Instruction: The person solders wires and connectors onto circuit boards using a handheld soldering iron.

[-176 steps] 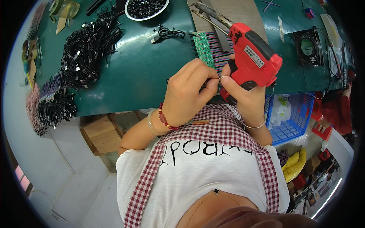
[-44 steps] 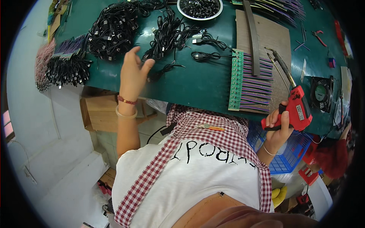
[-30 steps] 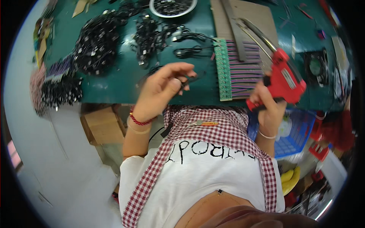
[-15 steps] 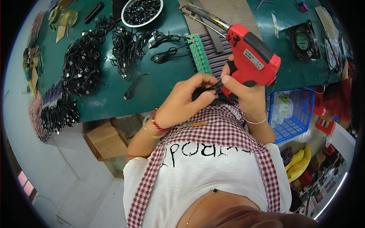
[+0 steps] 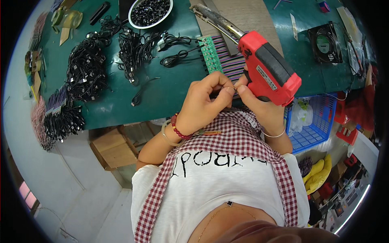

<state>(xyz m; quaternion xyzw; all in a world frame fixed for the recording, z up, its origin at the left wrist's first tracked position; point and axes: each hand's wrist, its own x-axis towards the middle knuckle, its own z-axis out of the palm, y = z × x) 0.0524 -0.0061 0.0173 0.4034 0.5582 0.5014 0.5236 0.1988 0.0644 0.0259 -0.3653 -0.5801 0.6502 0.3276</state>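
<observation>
At the desk [image 5: 174, 87], near edge: left hand [image 5: 208, 101] and right hand [image 5: 263, 111] meet at the fingertips, before the checked apron [image 5: 239, 129].
Left grip: thumb and forefinger closed, pinching a small thin piece [image 5: 236, 88]; mostly hidden, kind cannot be told.
Right grip: closed round the handle of the red soldering gun [image 5: 263, 60]; thumb and forefinger also reach the small thin piece.
Soldering gun axis: slants from near right to far left; metal tip well beyond the fingertips, its height over the desk not determinable.
Green circuit strip [image 5: 210, 52]: governing relation; lies just beyond the fingertips and leftward, long axis far to near, near end hidden behind the left hand, the nearer of the two.
Striped wires [image 5: 231, 69]: run right from the strip; grey bar [image 5: 231, 45] lies over them.
Coiled cables [image 5: 172, 60]: two, left of the strip, leads meeting its far end.
Sideways room: green surface shows between left hand and loose cable [image 5: 138, 95]; more on the right, up to the black fan [image 5: 324, 42].
Lower right: blue basket [image 5: 308, 141], beyond the desk edge.
</observation>
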